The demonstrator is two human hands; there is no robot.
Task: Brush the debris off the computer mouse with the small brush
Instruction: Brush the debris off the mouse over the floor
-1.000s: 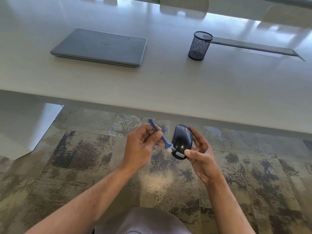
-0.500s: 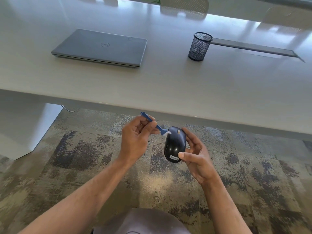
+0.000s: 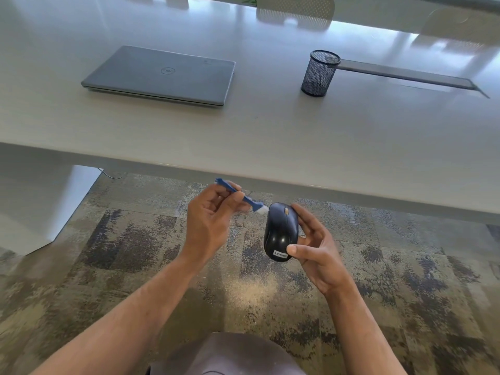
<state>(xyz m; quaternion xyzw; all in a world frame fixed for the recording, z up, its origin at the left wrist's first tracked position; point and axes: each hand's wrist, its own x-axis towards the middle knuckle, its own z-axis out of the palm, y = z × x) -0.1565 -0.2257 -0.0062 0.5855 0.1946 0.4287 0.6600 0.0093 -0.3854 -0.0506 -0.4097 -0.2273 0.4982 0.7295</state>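
A dark blue-black computer mouse (image 3: 280, 231) with a white brand label at its near end is held in the air over the carpet, below the table's front edge. My right hand (image 3: 318, 250) grips it from the right side, thumb on the label end. My left hand (image 3: 209, 220) pinches a small blue brush (image 3: 251, 203) by its handle. The brush's white bristles touch the mouse's far left corner, beside the scroll wheel.
A closed grey laptop (image 3: 162, 75) lies on the pale table (image 3: 270, 136) at the back left. A black mesh pen cup (image 3: 319, 74) stands back right, next to a long grey cable-slot flap (image 3: 405, 75). Patterned carpet (image 3: 135, 253) lies below my hands.
The brush has moved from the mouse's near left side, by the label, up to its far left corner. Both hands and the mouse have shifted slightly left and away from me.
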